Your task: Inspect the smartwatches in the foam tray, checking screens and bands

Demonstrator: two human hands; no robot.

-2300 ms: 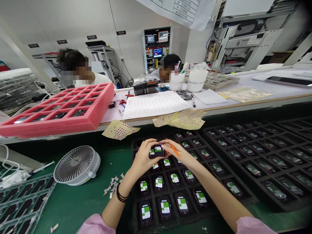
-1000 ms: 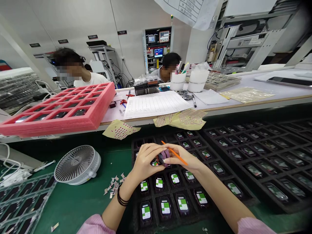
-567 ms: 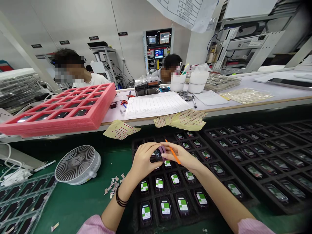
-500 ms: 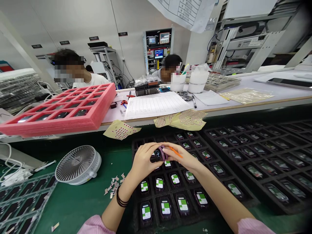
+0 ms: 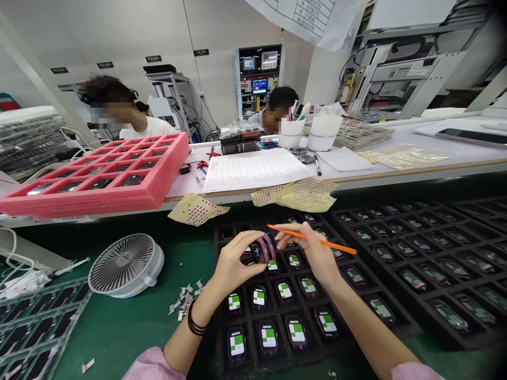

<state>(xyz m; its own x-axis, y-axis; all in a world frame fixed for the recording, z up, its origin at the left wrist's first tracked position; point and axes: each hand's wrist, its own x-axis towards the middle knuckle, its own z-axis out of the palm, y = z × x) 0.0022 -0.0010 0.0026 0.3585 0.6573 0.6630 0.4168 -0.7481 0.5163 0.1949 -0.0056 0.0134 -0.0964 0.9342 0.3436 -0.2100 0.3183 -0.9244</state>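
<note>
The left hand (image 5: 233,259) grips a black smartwatch body (image 5: 258,252) with purple edges. Below this hand, watch screens (image 5: 268,336) show green and white blocks, their writing too small for reading. To its right, the right hand (image 5: 320,257) grasps an orange stick (image 5: 336,246).

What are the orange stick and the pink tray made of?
Orange stick: probably plastic, smooth and evenly coloured, though painted wood is possible.
Pink tray: likely foam, matte, judging by its thick, block-like walls.
</note>
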